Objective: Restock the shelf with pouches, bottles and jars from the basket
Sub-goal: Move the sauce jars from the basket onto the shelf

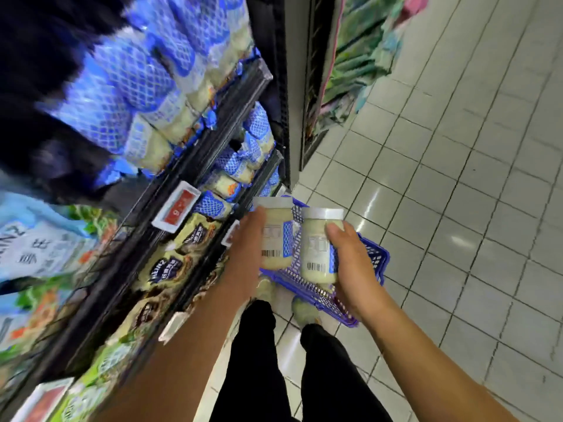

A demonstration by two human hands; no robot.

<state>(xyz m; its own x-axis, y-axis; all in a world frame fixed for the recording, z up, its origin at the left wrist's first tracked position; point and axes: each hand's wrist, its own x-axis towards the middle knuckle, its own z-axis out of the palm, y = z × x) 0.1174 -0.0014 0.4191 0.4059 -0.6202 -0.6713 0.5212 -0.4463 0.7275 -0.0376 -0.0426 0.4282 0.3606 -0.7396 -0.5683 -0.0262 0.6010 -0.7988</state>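
Left hand (248, 242): at the centre of the frame, fingers curled round the left jar (275, 239). We see the back of the hand, and the grip sits at mid-body.

Right hand (355, 263): it clasps the right jar (316, 251), with the thumb across the label and the fingers underneath.

Jars: both have white lids and pale contents. They are held side by side, just apart, with the lids toward the top of the frame. We judge that one jar per hand lets each be set down separately.

Basket (377, 257): a blue mesh basket on the tiled floor (457, 178), directly below the jars and beside the shoes (265, 289). It stands close to the foot of the shelf (225, 117), so the lift from it is short.

Shelf edges: dark rails run diagonally from upper centre to lower left. One carries a red price tag (176, 211) that sticks out. We think a jar going in must pass over a rail and clear the tag.

Shelf stock: blue-patterned pouches (137, 74) crowd the upper left. This part is blurred, and we cannot tell where a free slot for the jars lies.

Open room: the floor on the right half of the frame gives the right elbow free swing.
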